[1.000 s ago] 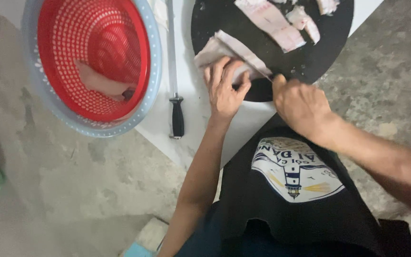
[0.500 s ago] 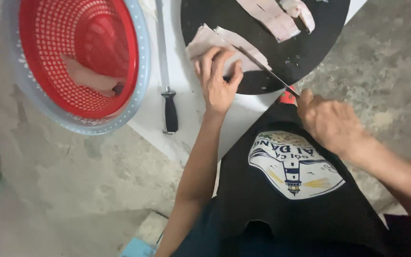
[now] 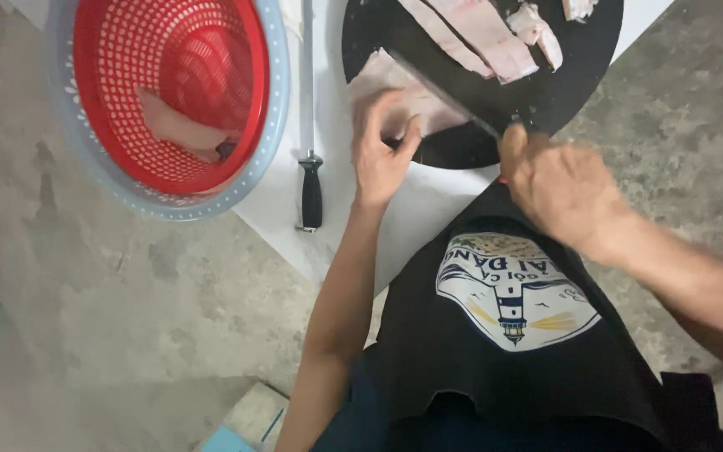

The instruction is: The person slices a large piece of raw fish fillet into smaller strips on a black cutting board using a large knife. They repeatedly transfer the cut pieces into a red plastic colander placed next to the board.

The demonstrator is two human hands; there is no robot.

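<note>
Head view: slicing step under way. Left hand presses flat, fingers spread, on pale meat slab top centre on round black board. Right hand clenched on knife, blade across slab. Next cut needs fingers clear of edge. White tabletop, concrete floor, red basket upper left

White table, basin, sharpening steel, cutting board

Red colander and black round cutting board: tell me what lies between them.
In the head view, a sharpening steel with a black handle lies on the white surface, lengthwise between the red colander and the black cutting board.
</note>
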